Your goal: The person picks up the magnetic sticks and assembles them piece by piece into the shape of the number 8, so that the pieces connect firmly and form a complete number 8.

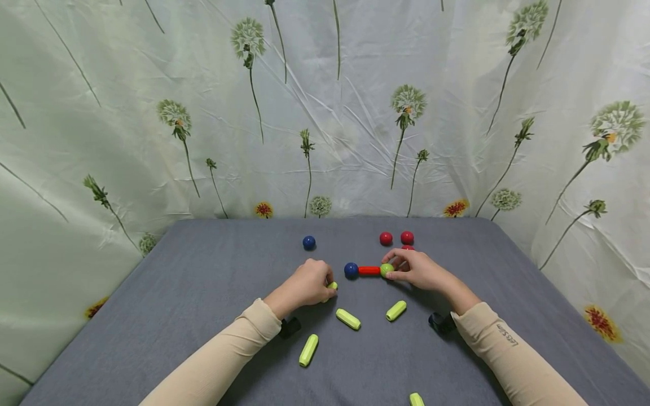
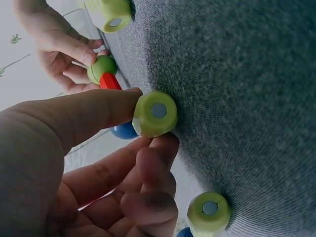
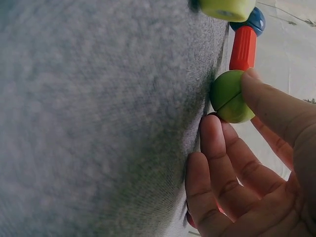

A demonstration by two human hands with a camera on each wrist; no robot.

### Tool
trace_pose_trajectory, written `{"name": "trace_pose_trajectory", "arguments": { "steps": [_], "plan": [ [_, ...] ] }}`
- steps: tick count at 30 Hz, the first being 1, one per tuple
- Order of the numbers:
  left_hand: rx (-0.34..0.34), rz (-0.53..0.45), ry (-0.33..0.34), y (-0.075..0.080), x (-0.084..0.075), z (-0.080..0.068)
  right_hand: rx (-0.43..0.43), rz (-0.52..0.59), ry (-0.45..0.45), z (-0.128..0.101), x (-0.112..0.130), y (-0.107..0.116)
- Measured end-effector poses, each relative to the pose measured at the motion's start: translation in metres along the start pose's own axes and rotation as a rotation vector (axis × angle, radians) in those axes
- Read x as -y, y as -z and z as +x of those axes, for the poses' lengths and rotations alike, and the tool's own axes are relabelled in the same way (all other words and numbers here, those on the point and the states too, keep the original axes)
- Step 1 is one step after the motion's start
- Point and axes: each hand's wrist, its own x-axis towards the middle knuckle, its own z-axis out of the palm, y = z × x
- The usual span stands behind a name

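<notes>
1. The green ball (image 1: pixel 387 269), joined by the red rod (image 1: pixel 369 270) to a blue ball (image 1: pixel 351 270) mid-surface (image 1: pixel 203 316), is pinched by the right hand (image 1: pixel 418 269); the joint could be parted by a sideways pull.
2. A green rod (image 1: pixel 332 286) is grasped by the left hand's (image 1: pixel 304 285) fingers (image 2: pixel 94 111); it could be dropped among loose rods.

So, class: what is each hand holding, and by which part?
The left hand pinches a green rod near its end. The right hand holds the green ball at the end of the red rod.

We see one red ball (image 1: pixel 408 247) mostly hidden behind our right hand (image 1: pixel 418 269); a green rod (image 1: pixel 416 399) is cut off below.
</notes>
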Motion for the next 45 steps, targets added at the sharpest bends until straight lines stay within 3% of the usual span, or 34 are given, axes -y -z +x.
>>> {"name": "trace_pose_trajectory", "arguments": {
  "steps": [13, 28, 45],
  "plan": [
    [0.021, -0.035, 0.036, 0.000, -0.003, 0.001, 0.010, 0.014, -0.002, 0.001, 0.000, 0.000],
    [0.005, -0.106, 0.018, -0.004, -0.005, 0.003, 0.000, 0.011, 0.018, -0.001, 0.000, 0.000],
    [0.022, -0.307, 0.048, -0.010, -0.006, 0.007, -0.002, 0.021, 0.011, 0.000, -0.002, -0.001]
  ]
}}
